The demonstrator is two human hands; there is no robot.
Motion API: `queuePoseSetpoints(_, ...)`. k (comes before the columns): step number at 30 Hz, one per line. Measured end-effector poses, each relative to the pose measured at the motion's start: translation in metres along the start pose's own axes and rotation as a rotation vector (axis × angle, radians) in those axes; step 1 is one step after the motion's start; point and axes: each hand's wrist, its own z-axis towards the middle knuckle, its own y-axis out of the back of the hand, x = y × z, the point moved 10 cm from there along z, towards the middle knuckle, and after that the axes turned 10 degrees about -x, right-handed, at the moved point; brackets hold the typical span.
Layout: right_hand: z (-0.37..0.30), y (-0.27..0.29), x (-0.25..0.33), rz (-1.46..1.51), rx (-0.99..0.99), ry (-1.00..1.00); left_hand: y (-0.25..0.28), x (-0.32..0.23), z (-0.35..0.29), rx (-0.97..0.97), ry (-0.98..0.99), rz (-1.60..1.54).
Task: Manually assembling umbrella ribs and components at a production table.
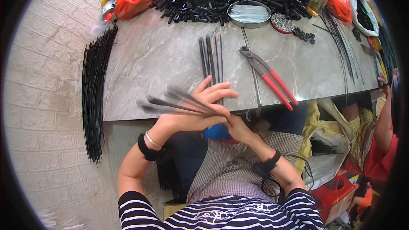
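Observation:
Several thin black rods (187, 102), blurred by motion, fan out to the left across my left hand and wrist. They come together at the fingertips of my right hand (239, 128), which is closed on their ends. My left hand (199, 102) lies under the fan with fingers stretched and spread, its thumb beside my right fingertips. Just beyond, a small row of thin black rods (208, 59) lies on the grey table (162, 55), partly hidden by my left hand. Right of that row rest pincers (272, 81) with red handles.
A thick bundle of black rods (94, 98) overhangs the table's left edge. At the back stand a heap of black tubes (196, 0), a round tin (249, 24) of pale sticks and a dish (283, 23) of small metal parts. Another person's arm (384, 119) is at right.

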Motion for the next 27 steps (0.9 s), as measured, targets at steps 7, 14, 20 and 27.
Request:
queuePoseSetpoints(7,0.014,-0.013,-0.020,0.007,0.113,0.015,0.001,-0.026,0.006,-0.012,-0.212,0.047)
queuePoseSetpoints(14,0.008,-0.023,0.002,0.183,0.200,0.038,-0.012,-0.017,0.005,0.056,-0.230,0.296)
queuePoseSetpoints(20,-0.024,0.016,-0.012,-0.651,0.215,0.008,-0.029,-0.011,0.007,0.147,-0.216,0.165)
queuePoseSetpoints(27,0.014,0.110,0.175,-0.229,0.154,-0.094,-0.028,-0.008,-0.003,0.135,-0.235,0.194)
